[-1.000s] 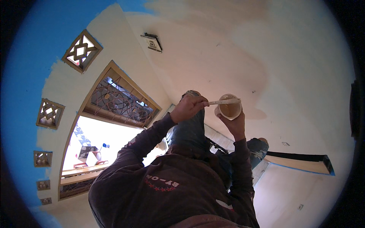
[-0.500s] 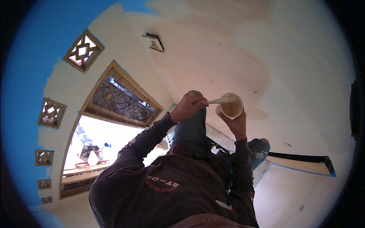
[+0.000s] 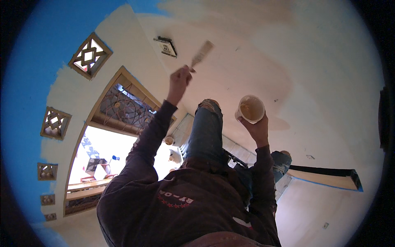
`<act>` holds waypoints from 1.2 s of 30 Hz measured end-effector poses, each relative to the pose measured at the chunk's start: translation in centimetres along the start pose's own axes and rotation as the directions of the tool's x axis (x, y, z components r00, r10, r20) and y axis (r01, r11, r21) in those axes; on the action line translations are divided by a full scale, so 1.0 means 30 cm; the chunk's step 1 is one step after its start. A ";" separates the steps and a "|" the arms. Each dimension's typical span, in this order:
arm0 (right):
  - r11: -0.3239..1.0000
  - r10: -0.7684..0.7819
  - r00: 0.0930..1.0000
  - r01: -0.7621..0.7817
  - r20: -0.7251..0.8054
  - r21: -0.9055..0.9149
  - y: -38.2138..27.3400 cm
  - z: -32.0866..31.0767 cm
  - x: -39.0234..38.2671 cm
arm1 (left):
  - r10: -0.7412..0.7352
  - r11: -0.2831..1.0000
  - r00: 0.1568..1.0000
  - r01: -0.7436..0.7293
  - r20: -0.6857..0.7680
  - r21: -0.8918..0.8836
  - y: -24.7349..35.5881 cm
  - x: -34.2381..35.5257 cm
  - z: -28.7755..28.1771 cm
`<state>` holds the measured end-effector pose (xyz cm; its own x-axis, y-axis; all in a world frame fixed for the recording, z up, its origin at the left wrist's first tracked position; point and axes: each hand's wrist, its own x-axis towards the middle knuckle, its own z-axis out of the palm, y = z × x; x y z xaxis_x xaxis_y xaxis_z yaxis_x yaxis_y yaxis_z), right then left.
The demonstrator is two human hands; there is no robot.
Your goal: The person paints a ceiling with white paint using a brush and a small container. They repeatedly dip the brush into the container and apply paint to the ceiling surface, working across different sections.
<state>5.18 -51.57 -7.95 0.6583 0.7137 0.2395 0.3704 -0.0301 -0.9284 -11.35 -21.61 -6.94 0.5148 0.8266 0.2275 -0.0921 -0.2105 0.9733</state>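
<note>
My left hand (image 3: 179,83) is raised and closed around the handle of a flat paintbrush (image 3: 202,55). The bristle end points up and away to the right, in front of the pale wall; whether it touches the wall I cannot tell. My right hand (image 3: 258,128) grips a white plastic tub (image 3: 250,110) from its right and lower side. Tilted so its mouth faces me, the tub shows something beige or cream inside. Brush and tub are well apart.
The wall (image 3: 234,66) has patchy pinkish and white areas. An electrical socket plate (image 3: 166,47) sits near the corner. To the left are a window with a curled metal grille (image 3: 127,107), a bright doorway, small lattice vents (image 3: 89,55) and blue paint (image 3: 29,90). My knee (image 3: 209,108) is raised between my arms.
My left hand has lifted the paintbrush off the tub's mouth and carried it up and left toward the socket plate. The tub has barely shifted in my right hand.
</note>
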 end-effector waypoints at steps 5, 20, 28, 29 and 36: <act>0.999 0.017 1.000 -0.018 -0.026 -0.044 -0.006 -0.015 0.018 | 0.131 0.991 0.970 -0.130 -0.205 0.017 -0.012 0.342 -0.188; 0.990 0.136 0.984 -0.140 -0.118 -0.021 0.078 -0.060 -0.122 | 0.416 0.603 0.853 0.001 -0.316 0.798 -0.057 0.967 -0.356; 0.984 0.177 0.974 -0.178 -0.142 0.007 0.106 -0.101 -0.180 | 0.395 0.540 0.880 0.008 -0.262 0.842 -0.114 1.008 -0.266; 0.985 0.170 0.974 -0.171 -0.146 0.011 0.106 -0.101 -0.180 | 0.394 0.515 0.886 0.006 -0.243 0.857 -0.114 1.006 -0.270; 0.981 0.191 0.962 -0.189 -0.196 0.029 0.141 -0.118 -0.242 | 0.325 0.659 0.941 -0.156 -0.092 0.736 -0.006 0.736 -0.037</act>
<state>4.28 -59.36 -12.60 0.8325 0.5434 0.1084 0.2196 -0.1440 -0.9649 -0.92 -2.73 -2.05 0.3758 0.7576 0.5338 0.4863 -0.6515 0.5823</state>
